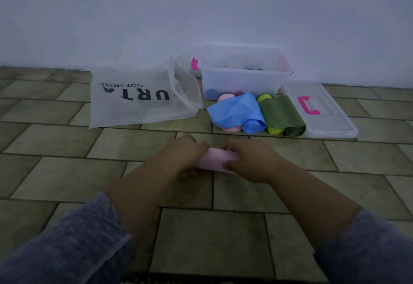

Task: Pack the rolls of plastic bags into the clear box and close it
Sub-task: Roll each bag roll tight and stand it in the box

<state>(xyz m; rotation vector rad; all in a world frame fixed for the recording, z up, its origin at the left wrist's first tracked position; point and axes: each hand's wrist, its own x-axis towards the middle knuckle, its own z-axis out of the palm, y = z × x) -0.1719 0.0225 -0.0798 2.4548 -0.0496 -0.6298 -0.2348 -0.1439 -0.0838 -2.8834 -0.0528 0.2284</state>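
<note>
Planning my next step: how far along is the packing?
Done: a few rolls show dimly inside the open clear plastic box. In hand: left hand and right hand grip a pale pink roll. Left: the blue roll, lime green roll, dark green roll and second pink roll outside, then the clear lid lying beside the box.

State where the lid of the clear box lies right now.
In the head view, the lid lies flat on the tiled floor at right, in front of and to the right of the clear box and beside the dark green roll.
</note>
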